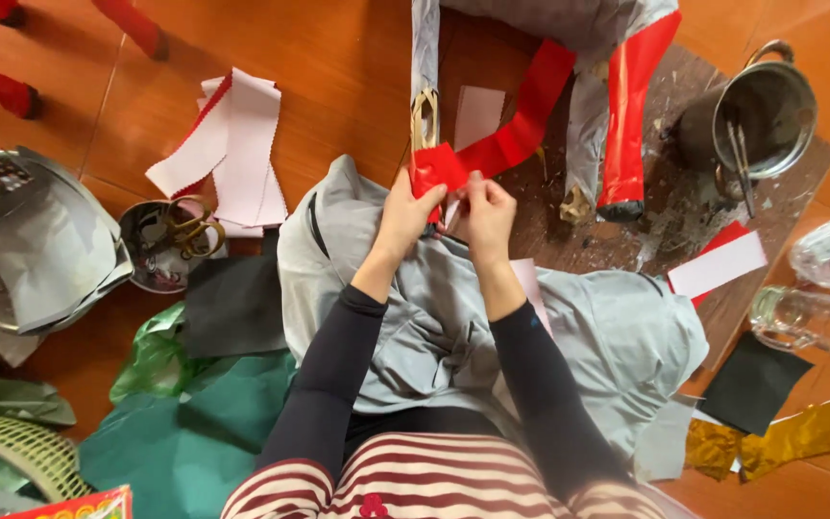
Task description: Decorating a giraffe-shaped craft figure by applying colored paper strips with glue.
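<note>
Both your forearms reach forward over the grey cloth on your lap, dark sleeves to the wrists, and the hands meet just past its far edge. Your left hand has its fingers pinched shut on the near end of the red paper strip, folding it into a small red flap at the fingertips. Your right hand sits just beside it, fingers closed on the same end, thumbs nearly touching. From there the strip runs up and right to the grey papered frame standing on the brown board.

Room is tight ahead: the frame's legs are close beyond your fingers. To the right, a metal pot sits at the board's corner. On the left, white and red paper strips and a small bowl with scissors lie on the orange floor, with bare floor between them and your left hand.
</note>
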